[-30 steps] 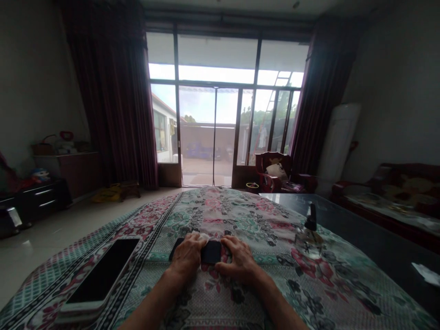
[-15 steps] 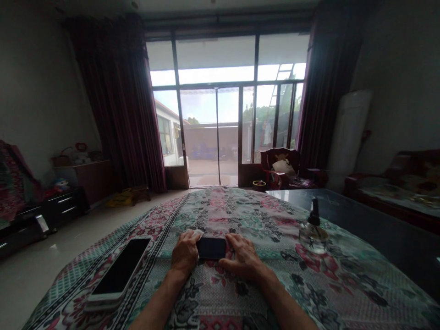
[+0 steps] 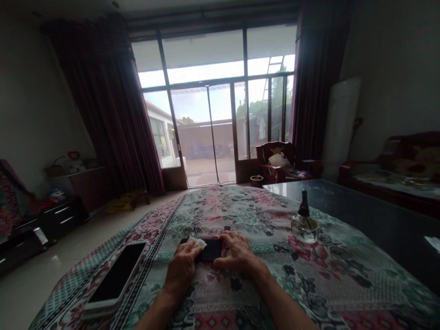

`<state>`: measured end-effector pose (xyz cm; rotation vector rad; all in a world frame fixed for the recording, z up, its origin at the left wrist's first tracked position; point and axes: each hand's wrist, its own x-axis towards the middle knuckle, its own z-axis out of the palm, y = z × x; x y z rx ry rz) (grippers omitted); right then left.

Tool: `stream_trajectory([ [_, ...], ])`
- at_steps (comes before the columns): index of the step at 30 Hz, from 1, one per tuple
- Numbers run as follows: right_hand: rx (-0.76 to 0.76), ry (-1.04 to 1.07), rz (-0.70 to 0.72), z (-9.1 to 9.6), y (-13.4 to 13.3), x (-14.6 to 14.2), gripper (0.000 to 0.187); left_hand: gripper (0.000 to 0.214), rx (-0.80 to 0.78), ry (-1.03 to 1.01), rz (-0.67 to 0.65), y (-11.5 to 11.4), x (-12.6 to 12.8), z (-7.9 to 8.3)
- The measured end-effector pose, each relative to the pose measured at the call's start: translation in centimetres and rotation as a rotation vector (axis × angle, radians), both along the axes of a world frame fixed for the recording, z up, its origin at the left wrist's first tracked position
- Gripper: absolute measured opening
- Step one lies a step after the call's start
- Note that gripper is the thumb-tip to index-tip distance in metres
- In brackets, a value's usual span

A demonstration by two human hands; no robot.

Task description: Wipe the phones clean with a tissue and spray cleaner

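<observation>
A small black phone (image 3: 210,250) lies flat on a flowered cloth (image 3: 240,215) that covers the table. My left hand (image 3: 181,268) presses a small white wipe (image 3: 196,242) onto the phone's left end, fingers curled over it. My right hand (image 3: 235,251) rests on the phone's right end and holds it down against the cloth. Both forearms reach in from the bottom edge.
A larger dark-screened phone (image 3: 116,280) lies on the cloth at the left. A clear spray bottle (image 3: 304,224) with a dark nozzle stands at the right. Beyond the cloth is a dark glass tabletop (image 3: 371,220). Glass doors, curtains, a chair and a sofa lie farther off.
The view has swung slightly right and tilted. My left hand has slid the wipe a little to the right over the phone; the right hand stays on the phone's other end.
</observation>
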<state>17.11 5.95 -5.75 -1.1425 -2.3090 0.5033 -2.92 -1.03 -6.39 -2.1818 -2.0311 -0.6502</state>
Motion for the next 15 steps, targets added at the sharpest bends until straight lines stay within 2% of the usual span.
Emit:
stream_trajectory([
  [5, -0.009, -0.009, 0.000, -0.1, 0.1, 0.1, 0.076, 0.047, 0.044, 0.007, -0.160, -1.3, 0.9, -0.1],
  [10, 0.016, -0.032, -0.004, -0.1, 0.1, 0.2, 0.078, 0.045, 0.080, -0.040, -0.350, -1.8, 0.3, 0.2],
  [12, 0.010, -0.052, 0.001, 0.0, 0.0, 0.2, 0.080, 0.045, 0.094, -0.074, -0.357, -1.8, -0.3, 0.2],
  [15, 0.009, -0.069, -0.001, 0.2, -0.1, 0.1, 0.081, 0.045, 0.119, -0.119, -0.264, -1.4, -1.6, 0.1],
])
